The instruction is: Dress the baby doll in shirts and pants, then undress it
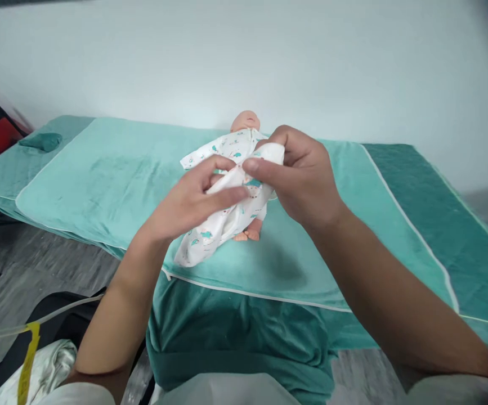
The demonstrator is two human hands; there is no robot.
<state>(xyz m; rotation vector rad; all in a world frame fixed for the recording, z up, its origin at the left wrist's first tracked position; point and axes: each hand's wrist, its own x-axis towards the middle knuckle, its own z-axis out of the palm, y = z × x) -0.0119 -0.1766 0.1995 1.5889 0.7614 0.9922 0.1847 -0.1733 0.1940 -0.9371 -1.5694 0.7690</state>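
Observation:
A baby doll lies on its back on the bed, head toward the wall and bare feet toward me. It wears a white baby top with a teal print. In front of it, a matching white baby garment hangs bunched between my hands; its exact kind is unclear. My right hand pinches the upper end between thumb and fingers. Lower on the cloth, my left hand holds it with the thumb on the near side and some fingers behind. The garment hides the doll's middle and much of its legs.
A light teal blanket with white edging covers the bed, over a darker sheet. A small green cushion-like item lies at the far left. Chairs stand at left, the nearer holding white cloth. A white wall backs the bed.

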